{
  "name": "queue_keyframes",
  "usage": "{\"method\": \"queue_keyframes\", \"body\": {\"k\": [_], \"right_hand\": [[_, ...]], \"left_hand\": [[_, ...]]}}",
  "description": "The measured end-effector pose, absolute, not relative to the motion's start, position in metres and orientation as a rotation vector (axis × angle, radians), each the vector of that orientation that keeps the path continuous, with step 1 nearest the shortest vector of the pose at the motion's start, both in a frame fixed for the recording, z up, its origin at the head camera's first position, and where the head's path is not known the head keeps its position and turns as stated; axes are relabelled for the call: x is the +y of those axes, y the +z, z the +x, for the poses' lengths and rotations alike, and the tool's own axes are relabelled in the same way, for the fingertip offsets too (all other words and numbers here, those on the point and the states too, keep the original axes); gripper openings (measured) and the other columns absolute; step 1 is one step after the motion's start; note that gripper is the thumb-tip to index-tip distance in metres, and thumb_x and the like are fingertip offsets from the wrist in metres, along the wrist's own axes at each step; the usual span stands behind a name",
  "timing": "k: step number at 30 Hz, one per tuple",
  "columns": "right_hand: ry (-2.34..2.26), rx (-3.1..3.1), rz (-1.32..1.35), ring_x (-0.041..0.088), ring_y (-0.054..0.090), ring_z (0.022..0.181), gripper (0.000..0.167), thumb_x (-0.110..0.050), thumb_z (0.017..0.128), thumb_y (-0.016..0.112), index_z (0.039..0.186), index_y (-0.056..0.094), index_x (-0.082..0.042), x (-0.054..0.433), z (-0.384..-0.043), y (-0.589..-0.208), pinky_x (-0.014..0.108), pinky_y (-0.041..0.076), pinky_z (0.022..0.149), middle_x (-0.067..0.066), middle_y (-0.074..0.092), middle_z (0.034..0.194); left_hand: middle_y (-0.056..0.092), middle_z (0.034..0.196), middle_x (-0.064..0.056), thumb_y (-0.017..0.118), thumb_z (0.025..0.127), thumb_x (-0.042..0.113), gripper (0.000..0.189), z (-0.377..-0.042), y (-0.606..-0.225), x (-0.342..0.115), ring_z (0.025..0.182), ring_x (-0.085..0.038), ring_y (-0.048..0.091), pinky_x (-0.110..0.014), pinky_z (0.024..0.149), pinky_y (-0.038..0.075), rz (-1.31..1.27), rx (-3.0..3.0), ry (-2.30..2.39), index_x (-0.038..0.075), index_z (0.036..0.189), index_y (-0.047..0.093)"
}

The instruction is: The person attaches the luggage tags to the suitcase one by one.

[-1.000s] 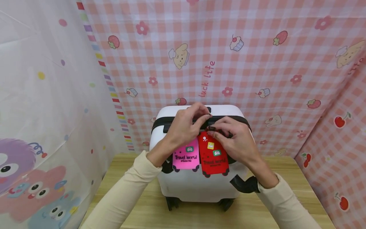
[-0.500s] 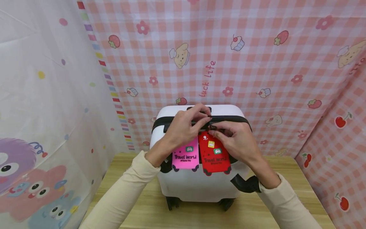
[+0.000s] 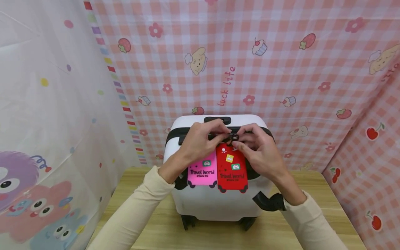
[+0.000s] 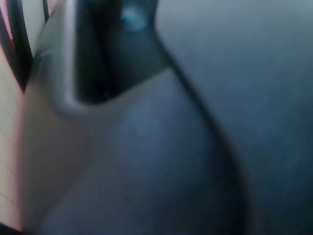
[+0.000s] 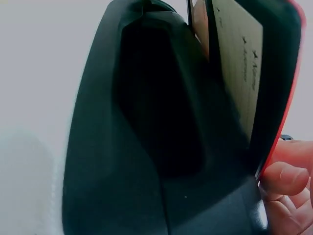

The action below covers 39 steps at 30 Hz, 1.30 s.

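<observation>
A white suitcase (image 3: 215,206) stands upright in the head view, with a pink luggage tag (image 3: 202,172) and a red luggage tag (image 3: 232,177) hanging side by side on its front. My left hand (image 3: 200,140) pinches the thin black strap above the tags. From the other side my right hand (image 3: 262,147) pinches the strap's small black buckle (image 3: 235,137) at the top of the red tag. In the right wrist view, the back of a tag shows a pale name card (image 5: 244,63) beside my fingertips (image 5: 286,177). The left wrist view is blurred close-up dark plastic.
A black band (image 3: 179,132) crosses the suitcase top near a black fitting (image 3: 217,120). The suitcase's wheels rest on a wood-grain table (image 3: 215,238). Pink checked cloth (image 3: 265,80) hangs behind, and a white printed curtain (image 3: 56,114) hangs at the left.
My right hand's fingers have spread, and the buckle now shows between the hands. My left fingertips have come down slightly. The red tag has swung a little left.
</observation>
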State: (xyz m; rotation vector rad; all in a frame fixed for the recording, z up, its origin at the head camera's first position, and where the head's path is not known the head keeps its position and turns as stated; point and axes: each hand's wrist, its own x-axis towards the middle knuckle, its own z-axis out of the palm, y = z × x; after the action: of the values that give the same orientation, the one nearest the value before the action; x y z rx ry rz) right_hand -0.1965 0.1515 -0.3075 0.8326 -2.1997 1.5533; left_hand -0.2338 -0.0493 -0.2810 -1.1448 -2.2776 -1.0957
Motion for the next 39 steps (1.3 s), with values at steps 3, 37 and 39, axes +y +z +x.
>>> {"method": "queue_keyframes", "body": {"k": [3,37,39], "right_hand": [[1.590,-2.180,0.859,0.010,0.071,0.086,0.031,0.008,0.091,0.063,0.115,0.044,0.005,0.1514,-0.1968,-0.3089,0.021,0.056,0.077,0.019,0.073,0.104],[1.658,-2.167,0.775,0.011,0.069,0.075,0.028,0.005,0.094,0.060,0.114,0.041,0.004,0.1478,-0.1920,-0.3131,0.026,0.057,0.066,0.020,0.073,0.096],[1.658,-2.180,0.753,0.011,0.069,0.075,0.028,0.003,0.095,0.061,0.114,0.041,0.004,0.1475,-0.1918,-0.3122,0.026,0.057,0.066,0.020,0.074,0.095]], "left_hand": [[0.076,0.093,-0.003,0.070,0.092,0.009,0.005,-0.2344,-0.2820,-0.0490,0.092,-0.013,0.072,-0.024,0.086,0.053,-1.143,-2.255,-1.084,0.008,0.096,0.071],[0.077,0.096,-0.004,0.071,0.091,0.011,0.005,-0.2359,-0.2879,-0.0473,0.097,-0.014,0.072,-0.024,0.091,0.052,-1.162,-2.202,-1.031,0.007,0.089,0.073],[0.077,0.096,-0.004,0.071,0.091,0.010,0.004,-0.2361,-0.2878,-0.0474,0.097,-0.014,0.071,-0.024,0.091,0.052,-1.161,-2.209,-1.051,0.007,0.090,0.073]]}}
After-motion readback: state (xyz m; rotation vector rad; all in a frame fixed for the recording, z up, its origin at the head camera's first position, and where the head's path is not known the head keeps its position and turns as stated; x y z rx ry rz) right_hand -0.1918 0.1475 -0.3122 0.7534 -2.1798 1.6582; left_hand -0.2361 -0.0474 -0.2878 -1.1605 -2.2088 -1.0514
